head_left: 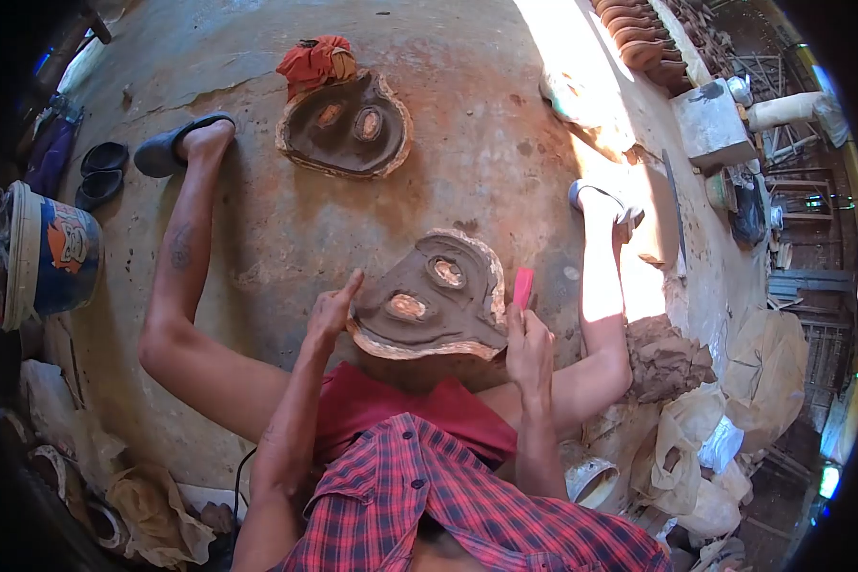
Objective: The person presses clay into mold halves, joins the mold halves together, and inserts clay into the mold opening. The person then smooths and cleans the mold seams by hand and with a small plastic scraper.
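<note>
Bucket [67, 255]: contents I can't make out.
Far mould [408, 126]: dark clay [322, 148] inside.
Near mould [498, 286]: dark clay inside, between my hands.
Left hand [332, 313]: at that mould's left edge, one digit raised; whether I'm gripping, I cannot tell.
Right hand [531, 345]: wrapped around a pink tool [522, 285], beside its right edge.

You could read no text — well left of your left hand [330, 313], the bucket [50, 286] bore an orange-and-white label [67, 238], its lettering illegible.

A bucket [78, 270] stands left; slippers [100, 188] lie near.
</note>
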Tool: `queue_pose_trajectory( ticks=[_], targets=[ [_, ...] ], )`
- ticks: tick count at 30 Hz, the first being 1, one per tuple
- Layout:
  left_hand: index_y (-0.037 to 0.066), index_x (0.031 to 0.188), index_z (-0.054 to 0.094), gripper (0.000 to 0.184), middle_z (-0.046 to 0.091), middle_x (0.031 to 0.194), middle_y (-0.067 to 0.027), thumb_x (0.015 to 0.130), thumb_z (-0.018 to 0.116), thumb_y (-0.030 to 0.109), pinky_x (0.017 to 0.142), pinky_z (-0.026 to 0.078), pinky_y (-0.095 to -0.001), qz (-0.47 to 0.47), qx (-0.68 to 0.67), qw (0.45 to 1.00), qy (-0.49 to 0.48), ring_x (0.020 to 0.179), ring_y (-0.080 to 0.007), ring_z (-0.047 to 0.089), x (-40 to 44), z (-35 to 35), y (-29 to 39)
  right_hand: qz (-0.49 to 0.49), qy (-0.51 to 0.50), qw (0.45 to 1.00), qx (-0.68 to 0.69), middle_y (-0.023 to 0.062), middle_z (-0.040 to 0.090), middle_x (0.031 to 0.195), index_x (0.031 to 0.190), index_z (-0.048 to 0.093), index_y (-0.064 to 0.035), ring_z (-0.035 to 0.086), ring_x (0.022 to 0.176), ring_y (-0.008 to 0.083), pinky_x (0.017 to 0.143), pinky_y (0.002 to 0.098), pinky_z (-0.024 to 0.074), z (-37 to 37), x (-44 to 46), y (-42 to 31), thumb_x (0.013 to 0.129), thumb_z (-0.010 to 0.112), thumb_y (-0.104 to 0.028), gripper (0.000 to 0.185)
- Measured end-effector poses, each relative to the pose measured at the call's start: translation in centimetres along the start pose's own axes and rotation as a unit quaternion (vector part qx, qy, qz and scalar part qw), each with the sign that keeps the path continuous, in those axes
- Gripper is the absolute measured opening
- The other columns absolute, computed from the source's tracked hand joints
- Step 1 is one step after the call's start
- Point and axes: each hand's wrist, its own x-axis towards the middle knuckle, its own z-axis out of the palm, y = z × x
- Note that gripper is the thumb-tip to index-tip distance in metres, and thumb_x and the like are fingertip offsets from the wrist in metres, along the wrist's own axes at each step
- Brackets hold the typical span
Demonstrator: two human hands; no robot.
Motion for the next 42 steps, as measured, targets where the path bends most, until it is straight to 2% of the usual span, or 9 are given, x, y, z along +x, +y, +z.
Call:
queue_pose_trajectory(
  ticks=[9, 19, 23, 27, 29, 33, 35, 41, 42],
  targets=[
    [0.002, 0.124, 0.077, 0.074, 0.078, 0.105, -0.0065, 0.103, 0.051, 0.068, 0.083, 0.052, -0.0375, 0.026, -0.259, 0.966, -0.014, 0.093, -0.0188, 0.068, 2.1, -2.6, 2.7, -0.143, 0.033, 0.988, 0.046, 0.0225, 0.072, 0.077, 0.095, 0.061, -0.0011, 0.072, 0.075, 0.0449, 0.065, 0.0526, 0.0524, 4.3, 1.8, -9.5, 0.104, 0.066, -0.043, 0.043],
    [0.007, 0.128, 0.075, 0.088, 0.074, 0.117, -0.0069, 0.093, 0.049, 0.084, 0.079, 0.05, -0.0336, -0.051, -0.105, 0.989, 0.09, 0.104, -0.0197, 0.064, 1.4, -4.2, 7.8, -0.161, -0.037, 0.986, -0.006, 0.0237, 0.07, 0.073, 0.106, 0.064, -0.0052, 0.072, 0.075, 0.0471, 0.064, 0.0553, 0.052, 4.9, 9.4, -14.0, 0.106, 0.062, -0.044, 0.039],
    [0.0, 0.136, 0.069, 0.075, 0.072, 0.128, -0.0141, 0.098, 0.062, 0.065, 0.093, 0.053, -0.0396, 0.032, -0.076, 0.985, 0.152, 0.118, -0.0255, 0.065, 4.2, -5.3, 8.1, -0.164, -0.067, 0.984, -0.006, 0.0224, 0.07, 0.07, 0.108, 0.066, -0.0047, 0.072, 0.075, 0.0464, 0.064, 0.0524, 0.0533, 4.7, 11.1, -14.5, 0.106, 0.063, -0.044, 0.04],
    [-0.006, 0.144, 0.061, 0.067, 0.069, 0.135, -0.0213, 0.099, 0.074, 0.043, 0.107, 0.05, -0.04, 0.186, -0.068, 0.948, 0.25, 0.126, -0.0291, 0.066, 7.4, -9.2, 13.0, -0.158, -0.136, 0.976, 0.06, 0.0237, 0.072, 0.075, 0.114, 0.071, -0.0026, 0.076, 0.073, 0.0376, 0.064, 0.0477, 0.0534, 4.1, 12.7, -14.1, 0.104, 0.064, -0.047, 0.046],
    [-0.007, 0.145, 0.059, 0.072, 0.069, 0.136, -0.0235, 0.098, 0.075, 0.044, 0.107, 0.05, -0.0392, 0.266, -0.095, 0.922, 0.266, 0.125, -0.0284, 0.066, 13.5, -12.1, 14.7, -0.119, -0.152, 0.976, 0.102, 0.0203, 0.074, 0.081, 0.119, 0.072, -0.0015, 0.079, 0.083, 0.0255, 0.067, 0.0419, 0.0539, 3.1, 14.2, -14.6, 0.103, 0.066, -0.049, 0.05],
    [-0.009, 0.147, 0.057, 0.081, 0.064, 0.145, -0.0225, 0.098, 0.07, 0.055, 0.113, 0.046, -0.0375, 0.259, 0.054, 0.918, 0.295, 0.134, -0.029, 0.061, 19.1, -14.1, 23.4, -0.104, -0.098, 0.986, 0.09, 0.0205, 0.075, 0.091, 0.12, 0.072, -0.001, 0.077, 0.095, 0.0314, 0.08, 0.0443, 0.056, 5.6, 24.1, -15.5, 0.104, 0.059, -0.058, 0.06],
    [-0.005, 0.143, 0.062, 0.084, 0.064, 0.145, -0.0248, 0.095, 0.066, 0.064, 0.114, 0.045, -0.041, 0.242, 0.084, 0.933, 0.253, 0.135, -0.0341, 0.061, 24.0, -15.4, 25.2, -0.147, -0.085, 0.984, 0.062, 0.0102, 0.072, 0.095, 0.126, 0.07, -0.0022, 0.07, 0.077, 0.0164, 0.067, 0.0325, 0.056, 11.9, 32.1, -12.3, 0.107, 0.058, -0.052, 0.055],
    [0.001, 0.144, 0.064, 0.092, 0.061, 0.147, -0.0289, 0.094, 0.055, 0.077, 0.118, 0.04, -0.0466, 0.156, 0.146, 0.934, 0.287, 0.143, -0.043, 0.054, 27.5, -13.9, 24.6, -0.165, -0.251, 0.954, -0.005, 0.0188, 0.073, 0.11, 0.133, 0.065, -0.0015, 0.073, 0.095, 0.0267, 0.08, 0.0392, 0.0593, 20.1, 38.6, -14.2, 0.109, 0.048, -0.06, 0.065],
    [0.001, 0.146, 0.063, 0.091, 0.06, 0.148, -0.0292, 0.094, 0.055, 0.076, 0.119, 0.038, -0.047, 0.146, 0.131, 0.926, 0.323, 0.145, -0.0431, 0.052, 27.1, -13.5, 23.9, -0.174, -0.22, 0.96, 0.001, 0.0261, 0.071, 0.116, 0.133, 0.063, -0.0022, 0.069, 0.108, 0.0393, 0.092, 0.0468, 0.0539, 20.6, 38.3, -14.5, 0.109, 0.042, -0.064, 0.07]
  ],
)
